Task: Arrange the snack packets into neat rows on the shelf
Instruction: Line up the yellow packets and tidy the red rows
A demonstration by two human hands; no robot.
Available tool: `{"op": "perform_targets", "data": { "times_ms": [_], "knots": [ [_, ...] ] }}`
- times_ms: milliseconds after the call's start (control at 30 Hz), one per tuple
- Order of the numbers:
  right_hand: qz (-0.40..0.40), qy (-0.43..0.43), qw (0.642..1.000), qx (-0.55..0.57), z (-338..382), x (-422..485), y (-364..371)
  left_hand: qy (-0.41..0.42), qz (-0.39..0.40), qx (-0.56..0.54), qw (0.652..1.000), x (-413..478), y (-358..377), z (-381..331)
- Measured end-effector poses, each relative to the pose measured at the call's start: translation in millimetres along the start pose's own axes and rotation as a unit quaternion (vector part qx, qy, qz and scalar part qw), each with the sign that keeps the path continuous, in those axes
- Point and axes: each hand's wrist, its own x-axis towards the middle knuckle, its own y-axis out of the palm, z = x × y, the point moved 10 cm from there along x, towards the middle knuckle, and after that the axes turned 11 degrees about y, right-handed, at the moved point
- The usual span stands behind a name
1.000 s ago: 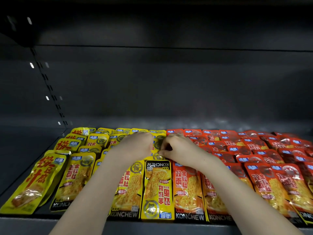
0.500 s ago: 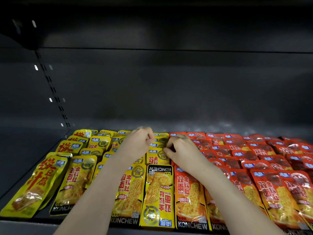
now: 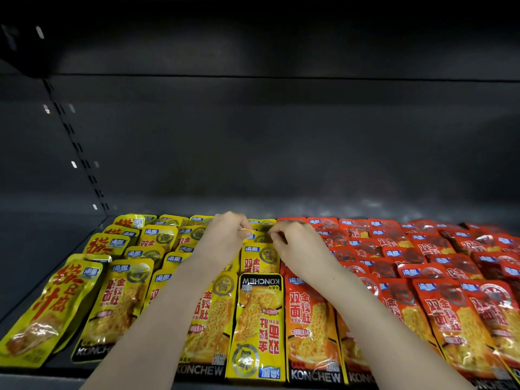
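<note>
On a dark metal shelf (image 3: 42, 291), flat yellow packets (image 3: 118, 302) lie in overlapping columns at left, red packets (image 3: 450, 313) at right; both bare arms reach to the back of the middle yellow column; the left hand (image 3: 225, 240), fingers curled, pinches the edge of a rear yellow packet (image 3: 257, 235); the right hand (image 3: 298, 246), also curled, appears to nip its other side; one front packet (image 3: 257, 319) lies upside down; these pouches look light, soft and glossy, likely slippery, so best held by their flat sealed edges.
</note>
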Motion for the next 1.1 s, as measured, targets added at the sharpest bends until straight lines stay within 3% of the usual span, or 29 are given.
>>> {"op": "perform_targets", "data": {
  "times_ms": [600,933,1000,1100],
  "knots": [
    [0.037,0.002,0.999,-0.026,0,-1,7,0.036,-0.015,-0.001,0.999,-4,2,-8],
    [-0.031,-0.015,0.996,-0.077,4,-2,-1,0.089,-0.157,0.030,0.983,-12,-34,-26],
    [-0.048,-0.021,0.996,-0.065,5,-3,-8,0.095,-0.144,0.025,0.985,-15,-36,-32],
    [-0.073,-0.037,0.996,0.039,6,-4,-28,0.083,-0.028,0.053,0.995,-15,-25,-39]
  ]
}}
